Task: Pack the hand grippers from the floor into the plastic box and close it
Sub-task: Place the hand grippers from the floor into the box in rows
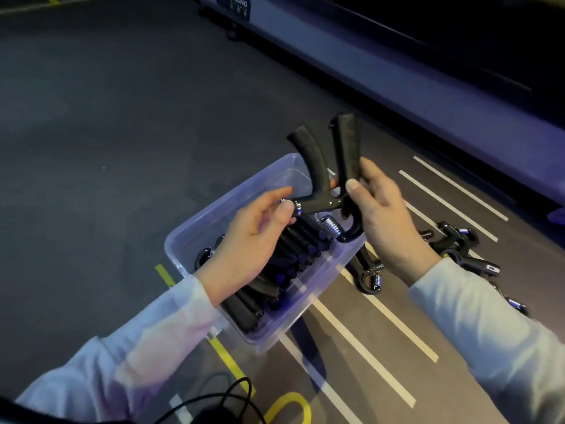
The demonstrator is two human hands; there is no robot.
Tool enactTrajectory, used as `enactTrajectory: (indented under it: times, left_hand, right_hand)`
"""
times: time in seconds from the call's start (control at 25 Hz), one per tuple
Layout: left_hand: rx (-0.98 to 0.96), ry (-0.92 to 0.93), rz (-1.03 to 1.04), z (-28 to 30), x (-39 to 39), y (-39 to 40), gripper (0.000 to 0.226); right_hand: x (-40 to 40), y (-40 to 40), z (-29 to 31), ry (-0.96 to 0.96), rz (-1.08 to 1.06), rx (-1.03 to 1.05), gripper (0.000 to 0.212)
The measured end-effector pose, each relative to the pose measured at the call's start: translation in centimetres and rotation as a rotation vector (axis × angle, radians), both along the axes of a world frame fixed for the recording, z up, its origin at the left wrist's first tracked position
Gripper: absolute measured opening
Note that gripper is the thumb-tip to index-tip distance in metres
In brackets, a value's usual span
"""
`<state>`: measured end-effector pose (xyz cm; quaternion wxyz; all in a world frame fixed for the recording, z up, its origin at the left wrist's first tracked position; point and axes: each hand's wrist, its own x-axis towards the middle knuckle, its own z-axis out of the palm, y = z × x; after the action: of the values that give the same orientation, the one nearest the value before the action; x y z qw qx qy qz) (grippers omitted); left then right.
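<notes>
Head view, the only 1 given: a person's 2 hands hold 1 black hand gripper [331, 175] in the air above the far end of the clear plastic box [195, 223]. The right hand [388, 221] has its thumb and fingers curled round the lower part of 1 handle, a firm hold. The left hand [260, 231] pinches the chromed knob at the end of the gripper's crossbar between thumb and forefinger, its other fingers loosely curled. The gripper's 2 handles point up and away from the camera, spread in a V.

The box sits on the dark floor [107, 133], open, with no lid in sight. Inside lie several packed grippers [281, 270], black handles side by side along its length, filling the near half and more; the far end looks to have room, though the hands hide part of it. A chrome spring [331, 226] shows just under the held gripper.

Right of the box, a loose pile of grippers [458, 243] waits on the white floor stripes [367, 347], 1 of them just beside the box wall, others trailing behind the right sleeve.

By my judgement the packing is well along but unfinished: this gripper must go in, the pile must follow, and the closing has not begun.
</notes>
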<state>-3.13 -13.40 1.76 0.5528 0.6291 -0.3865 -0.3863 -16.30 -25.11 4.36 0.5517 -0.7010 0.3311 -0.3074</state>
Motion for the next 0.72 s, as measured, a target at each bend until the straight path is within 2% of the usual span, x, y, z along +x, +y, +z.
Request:
enactTrajectory:
  times: [0.12,0.2,0.28,0.32,0.4,0.44,0.48,0.56,0.64,0.68,0.72]
  left_hand:
    - [-0.001,0.207,0.005,0.9,0.7,0.5,0.02]
    - [0.024,0.261,0.035,1.0,1.4,0.9,0.018]
    - [0.053,0.39,0.034,1.1,2.2,1.1,0.019]
    - [0.068,0.47,0.027,1.2,2.5,1.1,0.022]
    - [0.117,0.614,0.009,1.3,3.1,1.0,0.028]
    - [0.147,0.668,-0.009,1.4,3.3,1.0,0.03]
    - [0.175,0.717,-0.028,1.5,3.4,0.9,0.033]
    - [0.219,0.791,-0.065,1.5,3.8,0.6,0.045]
    - [0.213,0.856,-0.058,0.9,4.4,-0.2,0.06]
    - [0.208,0.86,-0.034,0.4,4.5,-0.6,0.065]
    - [0.228,0.776,-0.011,-0.4,4.5,-1.0,0.065]
  right_hand:
    - [1.7,1.4,-0.2,0.047,0.073,0.104,0.041]
    - [1.9,1.5,-0.2,0.03,0.099,0.144,0.049]
    - [1.5,1.2,-0.2,0.044,0.149,0.143,0.05]
    - [1.2,1.0,-0.4,0.111,0.178,0.033,0.049]
    - [0.9,0.5,-0.6,0.358,0.192,-0.393,0.045]
    - [0.8,0.1,-0.6,0.438,0.191,-0.608,0.038]
    - [0.8,-0.5,-0.6,0.471,0.224,-0.727,0.031]
    - [1.1,-1.3,-0.2,0.462,0.331,-0.71,0.027]
    - [1.6,-1.4,0.4,0.447,0.348,-0.523,0.021]
    - [1.8,-1.3,0.4,0.451,0.327,-0.458,0.018]
    - [1.9,-1.3,0.3,0.46,0.293,-0.44,0.017]
